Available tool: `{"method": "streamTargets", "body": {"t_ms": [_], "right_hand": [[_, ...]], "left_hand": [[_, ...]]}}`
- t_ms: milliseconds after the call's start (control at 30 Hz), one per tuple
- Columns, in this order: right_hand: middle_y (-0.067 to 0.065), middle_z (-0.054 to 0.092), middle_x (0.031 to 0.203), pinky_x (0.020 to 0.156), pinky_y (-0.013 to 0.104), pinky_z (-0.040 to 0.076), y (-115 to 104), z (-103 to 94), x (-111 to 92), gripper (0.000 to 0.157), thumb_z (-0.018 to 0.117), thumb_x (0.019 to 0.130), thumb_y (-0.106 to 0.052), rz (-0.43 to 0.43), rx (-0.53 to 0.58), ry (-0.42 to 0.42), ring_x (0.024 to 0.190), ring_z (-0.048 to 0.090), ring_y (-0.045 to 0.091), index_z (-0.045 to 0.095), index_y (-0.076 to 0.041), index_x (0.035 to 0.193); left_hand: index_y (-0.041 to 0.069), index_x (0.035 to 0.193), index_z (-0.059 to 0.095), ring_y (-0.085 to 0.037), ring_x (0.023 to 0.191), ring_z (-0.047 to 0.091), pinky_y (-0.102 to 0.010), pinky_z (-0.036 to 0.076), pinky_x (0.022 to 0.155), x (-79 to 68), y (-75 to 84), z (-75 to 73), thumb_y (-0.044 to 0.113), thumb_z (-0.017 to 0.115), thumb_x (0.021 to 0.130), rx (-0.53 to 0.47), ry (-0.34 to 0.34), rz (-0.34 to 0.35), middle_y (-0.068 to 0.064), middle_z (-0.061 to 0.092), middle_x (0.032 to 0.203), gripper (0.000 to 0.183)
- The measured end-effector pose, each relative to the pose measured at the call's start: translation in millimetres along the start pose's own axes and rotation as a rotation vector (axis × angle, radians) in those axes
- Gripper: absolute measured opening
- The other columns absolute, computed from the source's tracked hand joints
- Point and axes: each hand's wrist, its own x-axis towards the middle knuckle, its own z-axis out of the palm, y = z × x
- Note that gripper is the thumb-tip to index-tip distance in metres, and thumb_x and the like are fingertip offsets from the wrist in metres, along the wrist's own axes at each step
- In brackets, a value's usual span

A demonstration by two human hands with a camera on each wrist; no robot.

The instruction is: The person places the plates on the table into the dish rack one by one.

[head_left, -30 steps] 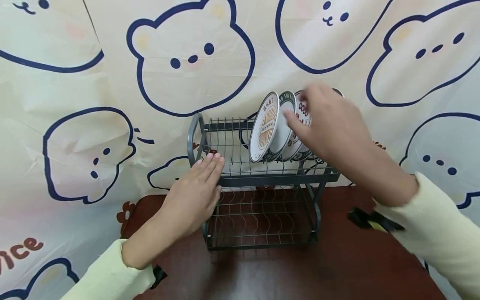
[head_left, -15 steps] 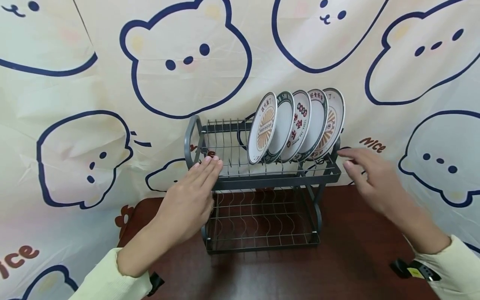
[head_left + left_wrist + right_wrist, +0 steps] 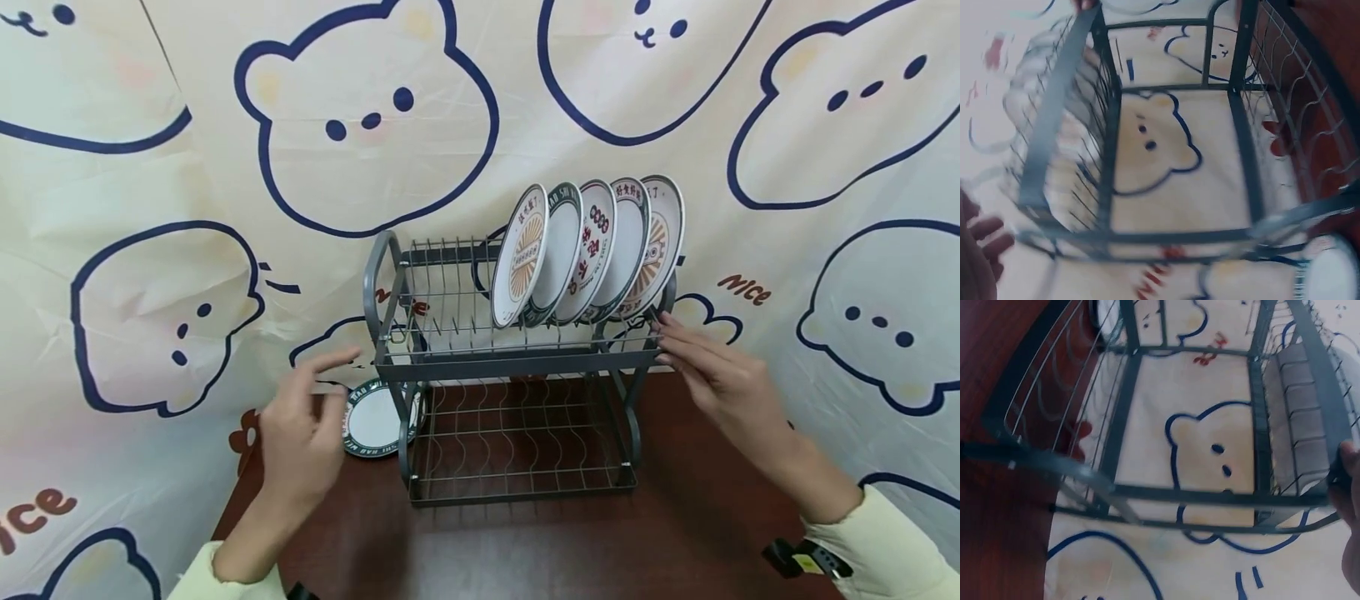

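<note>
A grey two-tier dish rack (image 3: 517,363) stands on the dark red table. Several white plates (image 3: 592,254) with printed rims lean upright in the right half of its upper tier. My right hand (image 3: 723,396) grips the front right corner of that tier, fingertips on the rail; the right wrist view shows the fingers (image 3: 1349,481) around the corner. My left hand (image 3: 300,437) is off the rack to its left, index finger extended, holding nothing. Just beyond it, a green-rimmed white plate (image 3: 372,421) lies at the rack's left side, partly hidden by the frame.
The lower tier (image 3: 517,442) of the rack holds no plates. Behind the table hangs a cream cloth (image 3: 375,183) with blue bear drawings. The brown table (image 3: 525,550) extends in front of the rack.
My right hand has come down from before the plates to the rack's right corner. My left hand has left the rack's left end and moved left, uncovering the green-rimmed plate.
</note>
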Motion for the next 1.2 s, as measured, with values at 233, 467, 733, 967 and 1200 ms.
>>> {"method": "streamTargets", "body": {"t_ms": [233, 467, 733, 967, 1200], "right_hand": [[0.015, 0.072, 0.129, 0.102, 0.002, 0.039, -9.0, -1.4, 1.3, 0.037, 0.076, 0.082, 0.013, 0.079, -0.044, 0.011, 0.121, 0.069, 0.03, 0.077, -0.002, 0.117], [0.017, 0.073, 0.125, 0.099, -0.001, 0.039, -10.5, -3.1, 3.4, 0.035, 0.077, 0.08, 0.015, 0.094, -0.064, 0.027, 0.115, 0.071, 0.036, 0.078, 0.0, 0.112], [0.017, 0.075, 0.12, 0.097, -0.002, 0.037, -12.9, -0.7, 5.8, 0.032, 0.079, 0.08, 0.012, 0.086, -0.091, 0.02, 0.112, 0.072, 0.036, 0.079, -0.001, 0.109], [0.017, 0.076, 0.119, 0.098, -0.001, 0.04, -11.1, 2.3, 4.6, 0.031, 0.079, 0.079, 0.014, 0.083, -0.055, 0.063, 0.111, 0.073, 0.037, 0.08, 0.0, 0.106], [0.016, 0.075, 0.121, 0.099, -0.001, 0.039, -11.4, 6.1, 2.2, 0.03, 0.079, 0.08, 0.012, 0.095, -0.074, 0.078, 0.112, 0.073, 0.036, 0.08, 0.0, 0.108]], "left_hand": [[-0.004, 0.146, 0.041, -0.038, 0.115, 0.056, -0.041, 0.049, 0.084, -28.5, -87.5, 6.3, 0.017, 0.044, 0.105, 0.03, -0.172, -0.748, -0.026, 0.055, 0.135, 0.046], [-0.018, 0.153, 0.021, -0.048, 0.122, 0.057, -0.051, 0.058, 0.093, -47.0, -160.4, 29.3, 0.021, 0.04, 0.106, -0.035, -0.41, -1.0, -0.041, 0.048, 0.138, 0.064], [-0.019, 0.155, 0.006, -0.052, 0.137, 0.044, -0.058, 0.048, 0.112, -57.2, -197.4, 53.6, 0.028, 0.041, 0.107, -0.316, -0.409, -1.269, -0.044, 0.032, 0.146, 0.076], [-0.014, 0.158, 0.002, -0.043, 0.135, 0.045, -0.047, 0.059, 0.101, -56.6, -197.2, 80.8, 0.02, 0.04, 0.108, -0.451, -0.258, -1.359, -0.039, 0.03, 0.155, 0.072], [-0.011, 0.159, 0.007, -0.023, 0.101, 0.062, -0.035, 0.066, 0.08, -54.9, -200.0, 97.0, 0.01, 0.042, 0.107, -0.494, -0.107, -1.422, -0.022, 0.05, 0.129, 0.066]]}}
